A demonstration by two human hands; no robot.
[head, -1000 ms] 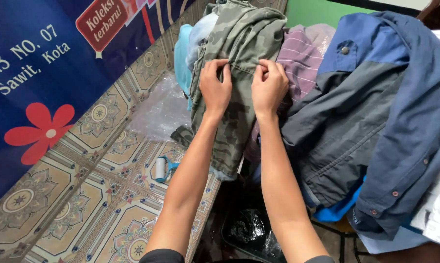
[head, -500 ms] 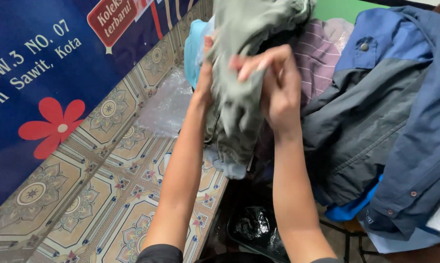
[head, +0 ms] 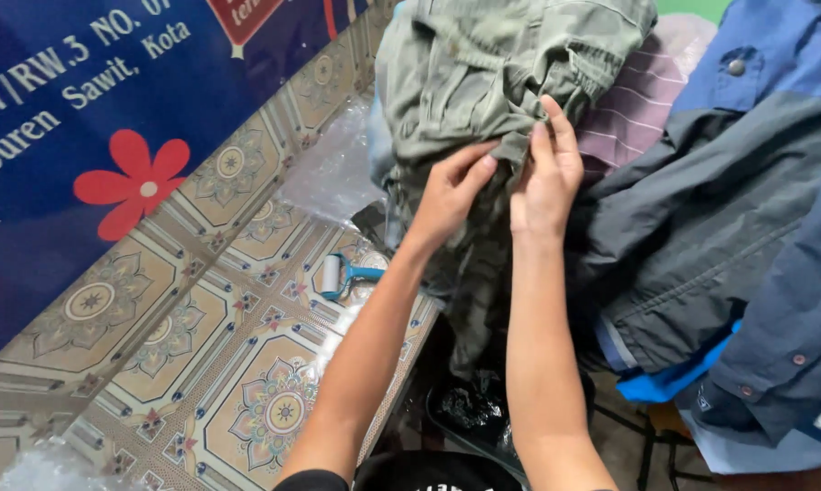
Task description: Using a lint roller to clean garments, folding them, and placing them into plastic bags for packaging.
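Olive-green garment (head: 483, 73), pink striped shirt (head: 633, 109), blue banner (head: 83, 118)

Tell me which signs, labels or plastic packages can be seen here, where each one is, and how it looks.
Banner: lies at the upper left on the patterned tiles, dark blue with white lettering and a red flower.
Red label panel: at the banner's top edge, red with a white outline and white lettering, cut off by the frame.
Clear plastic bag: crumpled on the tiles, left of the grey-green garment that both hands touch.
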